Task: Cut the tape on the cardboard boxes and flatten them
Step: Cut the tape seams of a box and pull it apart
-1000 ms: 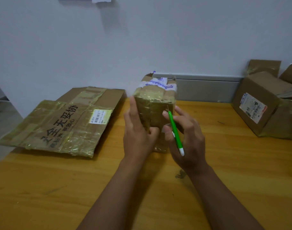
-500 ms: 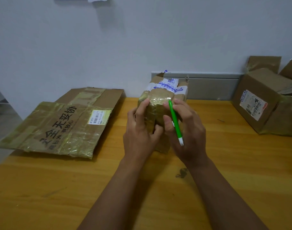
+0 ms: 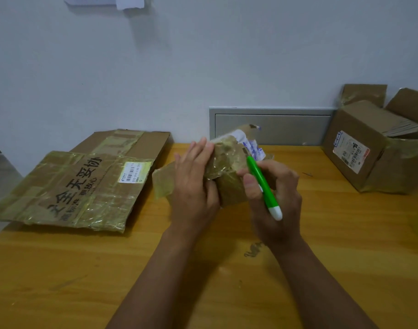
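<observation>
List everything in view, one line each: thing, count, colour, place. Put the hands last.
small box: 1, brown under yellowish tape, table centre, held in both hands
cutter: 1, green with white end, in right hand against the small box
flat box: 1, brown, taped, black print, table left
open box: 1, brown with label, table right
table: 1, yellow wood
wall panel: 1, grey, behind the table
paper: white, top of wall
left hand: 1, holds the small box's left side
right hand: 1, grips the cutter
</observation>
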Demonstrator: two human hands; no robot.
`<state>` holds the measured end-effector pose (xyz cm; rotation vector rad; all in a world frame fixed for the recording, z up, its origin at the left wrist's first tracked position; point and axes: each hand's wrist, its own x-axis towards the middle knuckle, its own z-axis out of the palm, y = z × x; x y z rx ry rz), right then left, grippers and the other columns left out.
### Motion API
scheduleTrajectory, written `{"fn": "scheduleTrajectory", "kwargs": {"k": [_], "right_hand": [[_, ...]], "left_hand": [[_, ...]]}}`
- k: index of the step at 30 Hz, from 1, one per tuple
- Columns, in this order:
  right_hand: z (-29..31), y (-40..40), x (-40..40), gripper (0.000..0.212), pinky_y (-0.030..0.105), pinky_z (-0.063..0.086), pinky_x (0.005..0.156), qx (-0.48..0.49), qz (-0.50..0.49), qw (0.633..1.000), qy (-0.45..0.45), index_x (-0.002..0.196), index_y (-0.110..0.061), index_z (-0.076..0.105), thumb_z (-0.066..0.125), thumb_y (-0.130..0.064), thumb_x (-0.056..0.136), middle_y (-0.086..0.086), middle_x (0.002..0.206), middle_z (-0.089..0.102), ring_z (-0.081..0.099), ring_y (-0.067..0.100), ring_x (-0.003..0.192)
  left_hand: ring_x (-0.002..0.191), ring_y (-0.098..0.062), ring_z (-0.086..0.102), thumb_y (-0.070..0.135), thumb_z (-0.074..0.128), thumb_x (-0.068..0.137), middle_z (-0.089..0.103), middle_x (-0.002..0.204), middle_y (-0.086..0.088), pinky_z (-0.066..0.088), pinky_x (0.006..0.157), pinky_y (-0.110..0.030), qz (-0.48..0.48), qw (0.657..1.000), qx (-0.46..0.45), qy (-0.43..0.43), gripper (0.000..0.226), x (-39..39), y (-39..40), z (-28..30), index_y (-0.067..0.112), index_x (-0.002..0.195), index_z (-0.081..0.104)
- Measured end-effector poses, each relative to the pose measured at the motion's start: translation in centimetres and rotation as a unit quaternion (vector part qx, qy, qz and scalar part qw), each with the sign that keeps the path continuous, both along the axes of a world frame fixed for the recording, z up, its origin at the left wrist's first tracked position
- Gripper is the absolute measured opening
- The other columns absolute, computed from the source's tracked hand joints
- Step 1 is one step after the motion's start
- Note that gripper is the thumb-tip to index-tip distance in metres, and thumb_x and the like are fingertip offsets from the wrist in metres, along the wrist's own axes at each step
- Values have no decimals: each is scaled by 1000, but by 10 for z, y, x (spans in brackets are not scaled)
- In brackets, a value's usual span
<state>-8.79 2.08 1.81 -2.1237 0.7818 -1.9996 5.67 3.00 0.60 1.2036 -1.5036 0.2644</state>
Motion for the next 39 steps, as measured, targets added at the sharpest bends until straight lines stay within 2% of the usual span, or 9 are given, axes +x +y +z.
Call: {"fn": "scheduleTrajectory", "kwargs": {"k": [2, 5, 10, 14, 18, 23, 27, 32, 39], "right_hand": [[4, 5, 1, 21, 42, 54, 75, 75, 77, 993, -42, 111, -26, 50, 51, -40, 95, 6, 100, 69, 66, 17, 96], [7, 9, 2, 14, 18, 51, 80, 115, 152, 977, -91, 107, -25, 50, 53, -24, 93, 5, 95, 71, 69, 9, 95], [11, 10, 3, 15, 27, 54, 82, 140, 195, 958, -159, 108, -24, 50, 52, -22, 93, 9, 96, 70, 69, 14, 98], [11, 9, 4, 16, 34, 55, 82, 144, 196, 955, -168, 108, -25, 51, 54, -24, 93, 7, 99, 71, 69, 19, 99], [12, 9, 4, 12, 21, 54, 76, 131, 192, 962, -144, 104, -22, 55, 55, -22, 91, 6, 94, 71, 70, 7, 94], [15, 6, 5, 8, 12, 49, 65, 119, 138, 974, -132, 91, -32, 61, 57, -26, 88, -24, 85, 65, 63, -1, 78], [14, 2, 3, 10, 12, 49, 63, 125, 112, 978, -126, 94, -20, 63, 58, -26, 87, -15, 83, 64, 62, -2, 75], [13, 3, 5, 10, 16, 51, 64, 136, 121, 975, -125, 96, -23, 64, 60, -25, 87, -12, 86, 65, 64, 2, 77], [0, 3, 10, 11, 19, 51, 81, 150, 137, 969, -138, 96, -22, 65, 59, -25, 88, -3, 104, 68, 66, 5, 100]], "left_hand": [[143, -27, 35, 8, 45, 90, 44, 148, -10, 19, 118, -61, -14, 999, 2, -45, 54, -1, 0, -3, 11, 144, 43], [137, -28, 40, 14, 45, 97, 40, 145, -11, 29, 113, -60, -20, 997, 7, -79, 49, 2, -2, -2, 13, 146, 40], [130, -15, 37, 17, 49, 98, 42, 137, -19, 34, 110, -22, -9, 995, -6, -103, 47, 14, -1, 5, 3, 143, 44], [128, -27, 44, 28, 47, 102, 37, 137, -11, 39, 108, -29, -19, 991, 0, -130, 47, 23, -2, 5, 8, 144, 43], [129, -29, 45, 32, 43, 104, 37, 137, -13, 42, 107, -33, -16, 990, -2, -137, 49, 26, -4, 3, 8, 146, 40], [134, -18, 38, 37, 33, 107, 39, 140, -11, 41, 109, -41, -10, 995, 0, -104, 53, 23, -3, 0, 3, 147, 37], [140, -24, 37, 41, 27, 107, 45, 142, 1, 37, 107, -64, -2, 999, 9, -49, 56, 22, -1, -6, 1, 141, 46], [129, -26, 49, 36, 29, 107, 55, 136, -13, 42, 100, -64, 3, 999, -13, -33, 49, 19, -1, -12, 4, 139, 49], [122, -22, 56, 51, 50, 97, 65, 119, 2, 45, 96, -58, -32, 982, -33, 184, 18, 16, 2, -2, 35, 106, 50]]}}
